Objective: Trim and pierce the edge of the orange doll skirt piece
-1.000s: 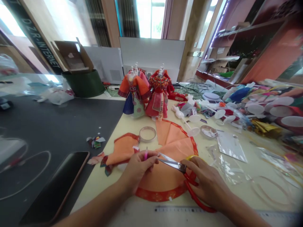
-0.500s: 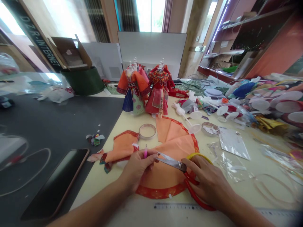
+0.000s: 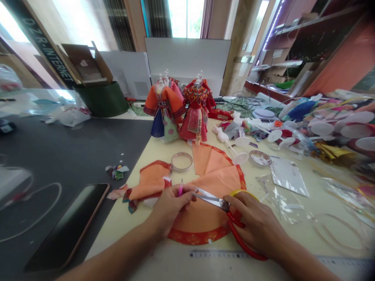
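My left hand (image 3: 170, 207) is closed in a pinch on a small pink strip (image 3: 181, 190) that sticks up between its fingers. My right hand (image 3: 258, 224) grips red-handled scissors (image 3: 218, 203), whose open blades point left at the pink strip. Both hands hover over a round orange fabric piece with a red patterned border (image 3: 218, 177) lying on the pale yellow table (image 3: 131, 218). A smaller orange garment piece (image 3: 149, 183) lies just left of my left hand.
Two dressed mannequin dolls (image 3: 178, 111) stand behind the fabric. A tape roll (image 3: 182, 161), white doll stands (image 3: 234, 150), plastic bags (image 3: 287, 177) and piled craft scraps (image 3: 322, 125) fill the right. A phone (image 3: 67, 226) lies left on the dark mat; a ruler (image 3: 222, 255) lies near me.
Almost nothing moved. The view shifted slightly downward, and my hands with the scissors and pink strip stay in the same pose over the fabric.
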`<act>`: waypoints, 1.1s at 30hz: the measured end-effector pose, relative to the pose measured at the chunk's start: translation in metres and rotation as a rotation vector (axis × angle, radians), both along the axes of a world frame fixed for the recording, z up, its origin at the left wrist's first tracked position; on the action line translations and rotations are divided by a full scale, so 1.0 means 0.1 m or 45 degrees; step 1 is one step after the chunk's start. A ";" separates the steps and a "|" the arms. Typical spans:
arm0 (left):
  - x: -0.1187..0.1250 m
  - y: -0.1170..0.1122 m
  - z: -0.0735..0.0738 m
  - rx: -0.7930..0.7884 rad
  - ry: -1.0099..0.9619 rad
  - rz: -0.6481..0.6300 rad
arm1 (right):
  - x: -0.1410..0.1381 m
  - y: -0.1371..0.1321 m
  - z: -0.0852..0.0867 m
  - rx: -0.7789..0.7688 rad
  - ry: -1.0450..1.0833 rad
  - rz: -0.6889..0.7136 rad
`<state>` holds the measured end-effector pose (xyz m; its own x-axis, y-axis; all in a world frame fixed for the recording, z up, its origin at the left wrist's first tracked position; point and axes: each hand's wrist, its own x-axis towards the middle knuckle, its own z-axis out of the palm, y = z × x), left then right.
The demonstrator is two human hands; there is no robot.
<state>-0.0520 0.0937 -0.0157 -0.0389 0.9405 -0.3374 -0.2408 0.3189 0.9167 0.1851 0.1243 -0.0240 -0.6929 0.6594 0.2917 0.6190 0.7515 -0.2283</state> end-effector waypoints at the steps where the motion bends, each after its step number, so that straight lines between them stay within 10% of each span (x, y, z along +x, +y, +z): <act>1: 0.00 0.00 0.00 0.012 0.013 -0.013 | 0.00 0.00 0.00 -0.002 -0.001 -0.001; 33: 0.01 0.00 -0.02 -0.005 0.100 -0.036 | 0.00 -0.03 -0.05 0.075 -0.036 0.018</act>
